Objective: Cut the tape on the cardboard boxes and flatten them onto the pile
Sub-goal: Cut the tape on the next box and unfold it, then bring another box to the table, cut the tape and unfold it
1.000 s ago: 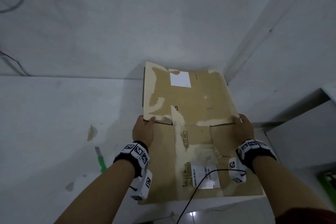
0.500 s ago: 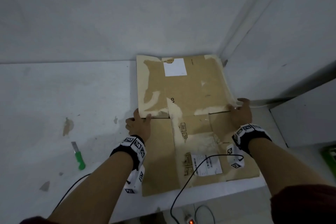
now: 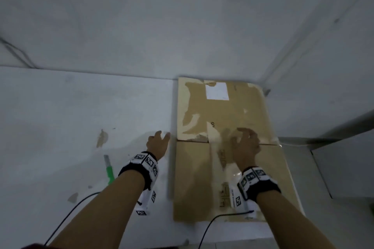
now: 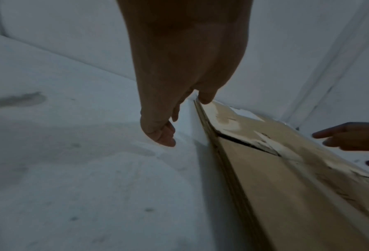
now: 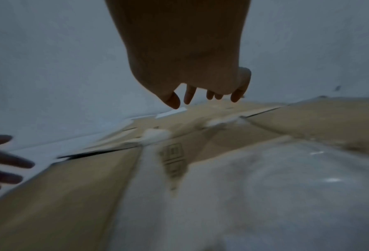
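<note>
Flattened box (image 3: 226, 147) lying flat on a pile (image 4: 228, 166) of cardboard sheets, set in the far right corner of a white floor (image 3: 70, 117) where two walls (image 3: 162, 16) meet. Layered edges of the pile seen along its left side in the left wrist view. Upper face of the box marked by pale torn patches, strips of clear tape (image 3: 214, 137), a white label (image 3: 217, 91) near the far edge, and a seam (image 3: 192, 141) running across the middle between two panels. Left hand (image 3: 157, 144) just beside the left edge of the box at the level of the seam, over bare floor, fingers loosely spread and holding nothing; contact with the cardboard not clear. Right hand (image 3: 244, 143) hovering over the middle of the box near the seam, fingers (image 5: 187, 95) spread and gently bent downward, gripping nothing, tips apart from the cardboard in the right wrist view. Both wrists fitted with black bands carrying white marker blocks (image 3: 147, 162). Green-handled cutter (image 3: 108, 169) resting on the floor left of the left forearm, well apart from the box, untouched. Black cables (image 3: 66, 222) trailing from the wrist units across the near floor. Brownish stain (image 3: 101, 138) on the floor beyond the cutter. Right wrist view blurred across the near cardboard.
</note>
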### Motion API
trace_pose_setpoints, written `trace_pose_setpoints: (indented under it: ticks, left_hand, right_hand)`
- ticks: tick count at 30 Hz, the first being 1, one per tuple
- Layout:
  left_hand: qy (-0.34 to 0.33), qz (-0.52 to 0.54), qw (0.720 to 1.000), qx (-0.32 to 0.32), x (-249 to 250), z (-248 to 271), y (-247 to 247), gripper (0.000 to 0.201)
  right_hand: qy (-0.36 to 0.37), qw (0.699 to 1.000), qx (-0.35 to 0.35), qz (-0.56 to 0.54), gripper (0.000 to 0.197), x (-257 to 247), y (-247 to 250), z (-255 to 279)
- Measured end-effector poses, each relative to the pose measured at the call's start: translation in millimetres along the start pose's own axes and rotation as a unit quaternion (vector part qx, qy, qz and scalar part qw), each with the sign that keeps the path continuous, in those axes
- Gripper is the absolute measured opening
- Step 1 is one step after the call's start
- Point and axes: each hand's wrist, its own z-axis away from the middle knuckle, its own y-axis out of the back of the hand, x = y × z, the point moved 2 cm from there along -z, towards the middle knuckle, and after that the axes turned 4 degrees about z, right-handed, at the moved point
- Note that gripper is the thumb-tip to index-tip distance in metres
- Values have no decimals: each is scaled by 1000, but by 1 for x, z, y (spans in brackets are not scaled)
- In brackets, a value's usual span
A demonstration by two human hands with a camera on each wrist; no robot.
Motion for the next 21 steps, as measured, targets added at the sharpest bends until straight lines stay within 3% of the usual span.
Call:
trace_pose_setpoints:
  ticks: [4, 9, 14, 21]
  left_hand:
    - [-38, 35, 997, 57, -45, 20, 72, 44]
    - [-7, 71, 980, 183, -140, 64, 198, 27]
    - [46, 90, 957, 272, -240, 122, 319, 27]
    - [82, 104, 927, 352, -350, 189, 449, 28]
  right_hand:
    - [93, 991, -85, -36, 27, -85, -46, 52]
    - [235, 953, -177, -76, 28, -204, -111, 150]
    - [327, 902, -270, -84, 27, -319, -162, 263]
    - [421, 840, -330, -92, 21, -450, -214, 399]
